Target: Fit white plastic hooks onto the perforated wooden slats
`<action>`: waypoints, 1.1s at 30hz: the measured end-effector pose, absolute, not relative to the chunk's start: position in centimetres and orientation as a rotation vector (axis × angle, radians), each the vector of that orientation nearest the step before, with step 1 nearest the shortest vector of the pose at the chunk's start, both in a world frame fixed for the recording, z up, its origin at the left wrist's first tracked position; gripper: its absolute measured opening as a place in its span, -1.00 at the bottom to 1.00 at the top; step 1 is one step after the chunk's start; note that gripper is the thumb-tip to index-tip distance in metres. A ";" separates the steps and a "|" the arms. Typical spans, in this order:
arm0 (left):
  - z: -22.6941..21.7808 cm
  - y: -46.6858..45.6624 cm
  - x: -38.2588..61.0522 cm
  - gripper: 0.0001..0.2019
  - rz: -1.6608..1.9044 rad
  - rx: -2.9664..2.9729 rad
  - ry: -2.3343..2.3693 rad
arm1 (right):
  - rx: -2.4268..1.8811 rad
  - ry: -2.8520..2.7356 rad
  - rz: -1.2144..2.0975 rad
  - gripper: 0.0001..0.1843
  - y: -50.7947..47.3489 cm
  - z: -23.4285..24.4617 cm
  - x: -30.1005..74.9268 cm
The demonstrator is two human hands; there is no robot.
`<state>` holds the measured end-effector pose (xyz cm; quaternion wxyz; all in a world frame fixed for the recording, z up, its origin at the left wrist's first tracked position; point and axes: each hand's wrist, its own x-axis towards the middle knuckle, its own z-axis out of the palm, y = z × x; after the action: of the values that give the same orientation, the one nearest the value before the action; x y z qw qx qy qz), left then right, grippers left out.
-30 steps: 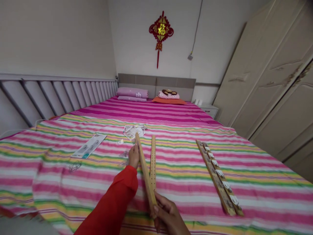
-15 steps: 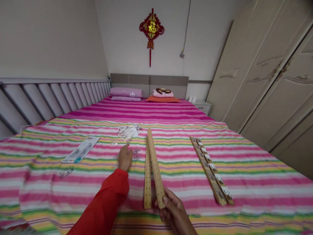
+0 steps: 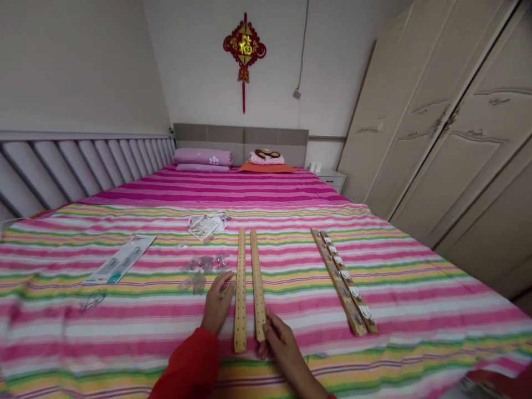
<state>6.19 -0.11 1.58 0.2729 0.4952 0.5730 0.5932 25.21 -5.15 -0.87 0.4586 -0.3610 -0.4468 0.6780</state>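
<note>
Two long perforated wooden strips lie side by side on the striped bedspread [image 3: 374, 366]: a left strip [image 3: 240, 288] and a right strip [image 3: 257, 280]. My left hand [image 3: 216, 306], in a red sleeve, rests on the bed with its fingers spread, touching the left strip's edge. My right hand [image 3: 279, 341] curls its fingers round the near end of the right strip. Small clear hooks [image 3: 203, 266] are scattered just beyond my left hand.
Two more wooden strips with white hooks on them [image 3: 343, 280] lie to the right. A pile of clear packets [image 3: 205, 224] and a printed card [image 3: 120, 259] lie to the left. A padded rail runs along the left; a wardrobe [image 3: 453, 144] stands right.
The right strip, lifted and slanted a second ago, now lies flat beside the left strip. My left hand let go of it and came down near the left strip. The view shifted right.
</note>
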 end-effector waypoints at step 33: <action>-0.6 -0.1 5.5 -0.58 1.466 1.590 1.696 | -0.754 -0.025 1.362 -0.75 -5.9 -0.9 40.5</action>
<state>5.53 -0.07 -0.56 0.1952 0.5673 0.6053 0.5232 40.48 -5.90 -0.89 0.7120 -0.3399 -0.0112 0.6144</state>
